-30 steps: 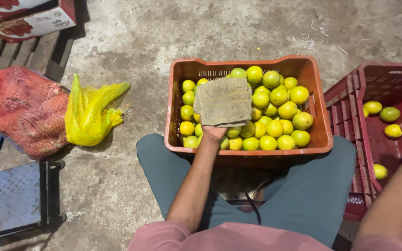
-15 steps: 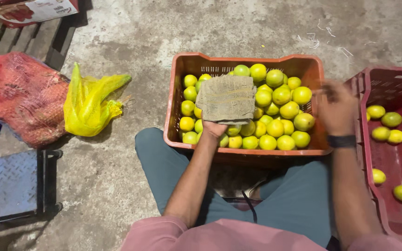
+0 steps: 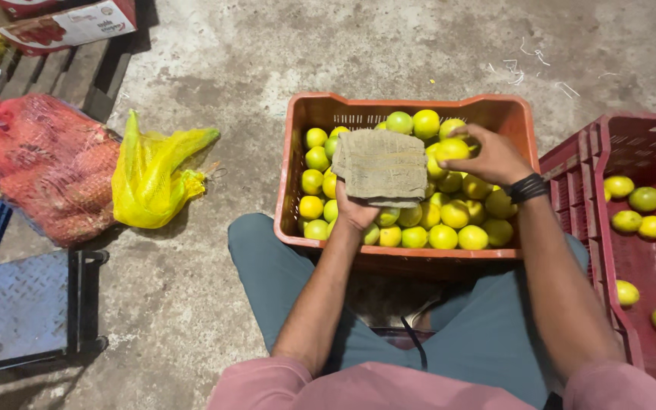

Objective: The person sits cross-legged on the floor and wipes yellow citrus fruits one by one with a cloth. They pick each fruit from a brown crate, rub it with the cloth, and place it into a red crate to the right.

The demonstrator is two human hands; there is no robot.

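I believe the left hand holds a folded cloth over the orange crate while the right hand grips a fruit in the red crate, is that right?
Not quite: the head view shows the right hand gripping a fruit in the orange crate, not the red crate. The left hand does hold the cloth there.

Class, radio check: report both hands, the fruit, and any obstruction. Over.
Left hand holds folded burlap cloth. Right hand, grip shut on yellow-green fruit over the orange crate. Nothing in the way.
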